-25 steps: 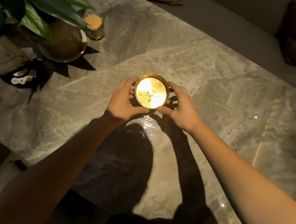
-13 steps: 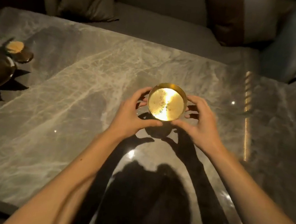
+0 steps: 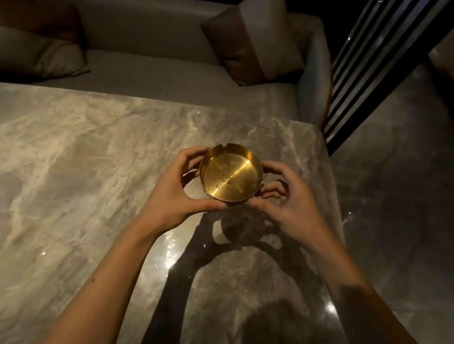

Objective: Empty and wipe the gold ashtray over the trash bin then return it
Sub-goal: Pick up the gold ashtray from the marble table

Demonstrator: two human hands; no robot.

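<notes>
From the head camera, the gold ashtray (image 3: 231, 172) is held clear of the marble table (image 3: 70, 176), its round shadow thrown on the stone toward six o'clock, so it sits between the two palms rather than on the surface. The left hand (image 3: 177, 193) cups it from about eight o'clock, thumb laid under the near rim and the fingers (image 3: 193, 153) curled round the far side; the right hand (image 3: 288, 208) closes on it from about four o'clock, fingers curved and slightly parted against the wall. Both are equally near, each clasping its own side. The dish is round, so it has no long axis to speak of; its mouth faces up and tips a little toward the wearer, with one notch visible in the rim at twelve o'clock. Dark specks of ash lie on its floor. No trash bin shows anywhere, so I'd judge the carry comes next, kept level. Counting: one ashtray, two hands, one sofa (image 3: 159, 83) at twelve o'clock, and three cushions that I can make out.
</notes>
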